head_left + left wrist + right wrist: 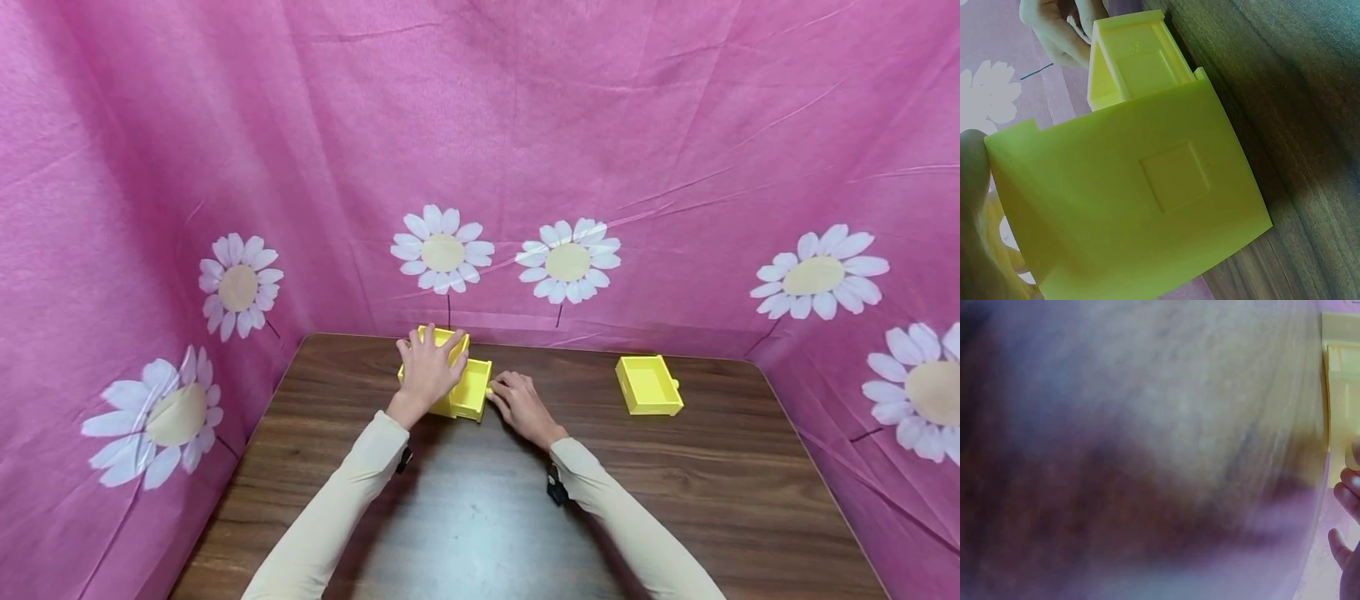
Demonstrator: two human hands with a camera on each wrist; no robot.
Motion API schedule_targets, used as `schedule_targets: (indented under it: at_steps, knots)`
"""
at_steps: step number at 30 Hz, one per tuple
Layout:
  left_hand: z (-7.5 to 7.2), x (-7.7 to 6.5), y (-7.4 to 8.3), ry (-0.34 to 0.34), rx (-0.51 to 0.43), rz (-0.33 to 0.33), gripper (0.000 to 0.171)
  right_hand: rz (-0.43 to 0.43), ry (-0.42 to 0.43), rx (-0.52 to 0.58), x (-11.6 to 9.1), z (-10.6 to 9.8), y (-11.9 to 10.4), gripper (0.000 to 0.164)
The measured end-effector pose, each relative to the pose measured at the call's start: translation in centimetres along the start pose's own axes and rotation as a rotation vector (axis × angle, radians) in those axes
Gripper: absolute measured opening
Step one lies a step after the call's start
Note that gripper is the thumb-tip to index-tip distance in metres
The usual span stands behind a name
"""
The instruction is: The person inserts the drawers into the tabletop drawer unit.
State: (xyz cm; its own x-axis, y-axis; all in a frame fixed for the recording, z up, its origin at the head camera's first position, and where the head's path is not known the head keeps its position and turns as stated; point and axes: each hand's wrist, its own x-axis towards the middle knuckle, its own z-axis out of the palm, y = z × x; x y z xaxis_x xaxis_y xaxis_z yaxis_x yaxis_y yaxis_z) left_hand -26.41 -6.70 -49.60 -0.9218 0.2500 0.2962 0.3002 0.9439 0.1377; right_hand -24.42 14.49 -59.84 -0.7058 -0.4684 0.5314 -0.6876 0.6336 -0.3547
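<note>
Left hand (430, 372), fingers spread, grips yellow cabinet (1104, 194) near back edge of bench (480, 517); right hand (522, 408) pinches knob (491, 391) of part-out drawer (472, 388); loose drawer (649, 385) toward back-right corner.

Drawers (472, 388) are yellow, table (720, 492) brown, curtain (480, 142) flowered pink.

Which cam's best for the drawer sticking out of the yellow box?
Head view: it shows the drawer from above, open inside in view. Left wrist gives its side wall close up, but the yellow box hides part. Right wrist is mostly blur, with only a yellow strip at the right edge, probably the drawer front.
</note>
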Motion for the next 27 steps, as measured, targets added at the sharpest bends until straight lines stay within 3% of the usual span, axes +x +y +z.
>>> schedule_targets:
  at_steps: [6,13,27]
  knots:
    - [0.2,0.09,0.06,-0.016,-0.008,0.004,0.047,-0.001,0.005,-0.013,-0.01,-0.03,0.05,0.01]
    - [0.19,0.15,0.3,0.035,0.028,0.01,0.045,0.016,0.009,-0.022,0.32,0.18,-0.07,0.01]
    - [0.73,0.22,0.99,0.04,-0.015,0.001,0.044,0.059,-0.01,-0.015,0.05,-0.15,0.05,0.008]
